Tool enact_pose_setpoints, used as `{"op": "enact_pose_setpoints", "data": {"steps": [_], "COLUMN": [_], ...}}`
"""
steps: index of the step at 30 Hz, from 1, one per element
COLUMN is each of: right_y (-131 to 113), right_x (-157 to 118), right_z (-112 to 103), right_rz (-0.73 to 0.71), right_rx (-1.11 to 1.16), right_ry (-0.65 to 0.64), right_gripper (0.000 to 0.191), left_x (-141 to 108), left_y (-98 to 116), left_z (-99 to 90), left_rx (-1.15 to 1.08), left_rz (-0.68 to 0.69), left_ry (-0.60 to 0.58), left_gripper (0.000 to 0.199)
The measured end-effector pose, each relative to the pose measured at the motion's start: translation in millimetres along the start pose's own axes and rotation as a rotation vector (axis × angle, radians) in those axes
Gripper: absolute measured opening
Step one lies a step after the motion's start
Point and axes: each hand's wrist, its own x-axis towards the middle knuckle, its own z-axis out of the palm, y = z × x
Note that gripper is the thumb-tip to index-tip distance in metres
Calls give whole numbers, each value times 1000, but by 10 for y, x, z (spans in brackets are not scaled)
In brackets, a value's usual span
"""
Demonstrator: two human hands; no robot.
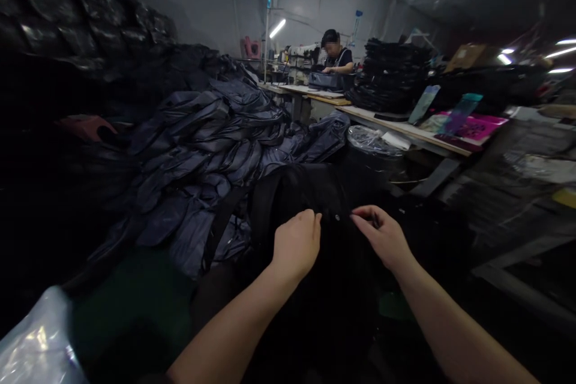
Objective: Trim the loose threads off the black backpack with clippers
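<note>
A black backpack (288,192) stands upright in front of me, with a small round pale logo on its dark face. My left hand (297,243) is closed in a fist against it, gripping the bag's fabric. On the other side of the logo, my right hand (380,234) pinches thumb and forefinger together at the bag's edge. Whatever lies between those fingertips is too dark and small to name. A strap hangs from the backpack's left side. The lower part of the bag is lost in shadow.
A big heap of grey-blue bags (216,132) lies to the left. Along the right runs a worktable (405,126) with stacked black bags (387,72) and a pink basket (477,127). Another person (337,57) works behind it. Shiny plastic wrap (40,342) is at lower left.
</note>
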Motion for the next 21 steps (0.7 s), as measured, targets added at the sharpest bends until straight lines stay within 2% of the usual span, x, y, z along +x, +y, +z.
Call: {"op": "enact_pose_setpoints", "data": {"steps": [3,5,7,9,11,13,17,19,21], "right_y": [-504,-684,-757,-766,-745,-705,-573,-499,-440], "right_x": [224,395,545,649,705,731,755,763,765], "right_z": [127,165,161,132,102,82,65,55,42], "right_rz": [-154,-170,-148,-92,-23,49,189,212,219], "right_rx": [-63,-191,-283,-231,-47,155,363,410,456], "right_ry": [-39,-13,-60,-191,-334,-402,-338,-306,-305], "right_gripper": [33,36,39,39,34,31,38,38,38], "left_x": [21,29,35,44,52,54,49,66,110], "left_y": [248,390,498,571,618,649,630,527,346], "left_z": [38,70,109,153,195,225,195,130,53], "left_rx": [-8,-10,-11,-10,-15,-31,-127,-234,-374], "left_rz": [100,150,185,214,233,239,255,254,183], "left_ry": [-15,-18,-3,21,39,45,-1,-35,-52], "left_gripper": [27,25,22,21,23,26,29,30,31]}}
